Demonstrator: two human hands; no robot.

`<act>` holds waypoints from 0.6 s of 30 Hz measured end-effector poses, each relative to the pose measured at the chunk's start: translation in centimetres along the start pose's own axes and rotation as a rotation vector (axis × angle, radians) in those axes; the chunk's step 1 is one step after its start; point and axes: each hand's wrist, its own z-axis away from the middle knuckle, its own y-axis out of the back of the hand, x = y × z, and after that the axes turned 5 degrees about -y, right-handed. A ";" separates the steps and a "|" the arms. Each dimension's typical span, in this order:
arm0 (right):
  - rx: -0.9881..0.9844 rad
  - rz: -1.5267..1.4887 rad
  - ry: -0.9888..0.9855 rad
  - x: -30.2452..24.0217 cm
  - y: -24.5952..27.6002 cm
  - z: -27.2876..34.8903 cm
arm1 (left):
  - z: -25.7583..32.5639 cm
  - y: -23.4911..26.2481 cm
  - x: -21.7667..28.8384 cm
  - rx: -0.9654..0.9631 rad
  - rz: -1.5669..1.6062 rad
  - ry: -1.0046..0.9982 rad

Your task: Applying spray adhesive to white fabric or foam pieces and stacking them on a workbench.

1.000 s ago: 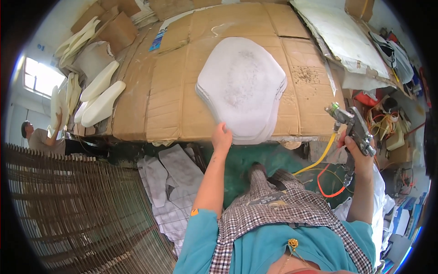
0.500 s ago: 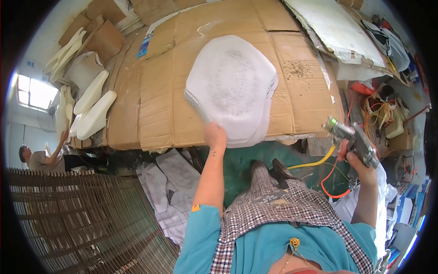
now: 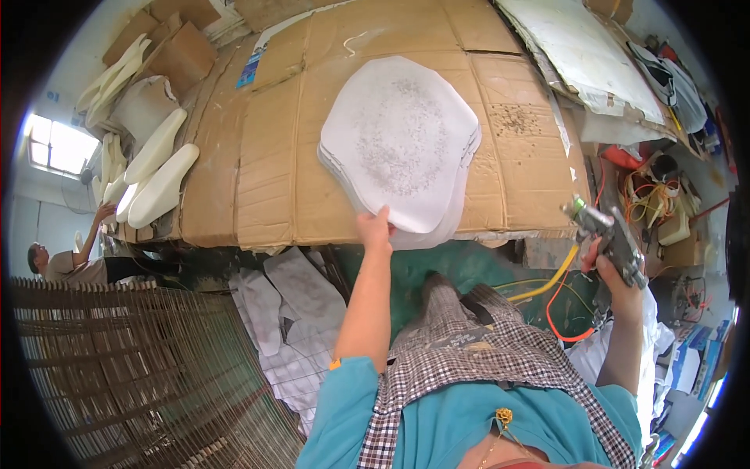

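A stack of white, saddle-shaped sheets [image 3: 398,133] lies in front of me, its top sheet speckled grey in the middle. My left hand [image 3: 375,229] pinches the near left edge of the top sheet, thumb and fingertips closed on it. That sheet's near edge sits a little back from the layers below. Off to the right, away from the stack, my right hand [image 3: 616,283] is wrapped round a metal spray gun [image 3: 613,241] with a green part near its front. A yellow hose [image 3: 547,285] and an orange hose [image 3: 556,316] run near the gun.
Flattened cardboard [image 3: 266,172] covers the table. Cream moulded pieces [image 3: 160,184] stand on the left, near another person [image 3: 78,262]. A wire rack [image 3: 141,359] is at lower left, with grey-white sheets [image 3: 301,313] beside it. Tangled cords [image 3: 656,191] fill the right side.
My left fingers have shifted up slightly onto the top sheet's near edge, which has moved back from the layers below. The spray gun has moved slightly and stays in my right hand.
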 end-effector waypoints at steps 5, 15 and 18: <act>-0.060 0.009 0.053 0.1 -0.9 -0.9 | 0.5 0.5 1.4 -0.122 -0.341 -0.064; -0.184 0.008 0.058 1.7 -2.5 -0.6 | 2.6 5.6 2.9 -0.177 -1.257 -0.415; -0.198 0.032 0.049 1.3 -2.5 -0.6 | 2.3 7.1 2.4 -0.094 0.225 -0.201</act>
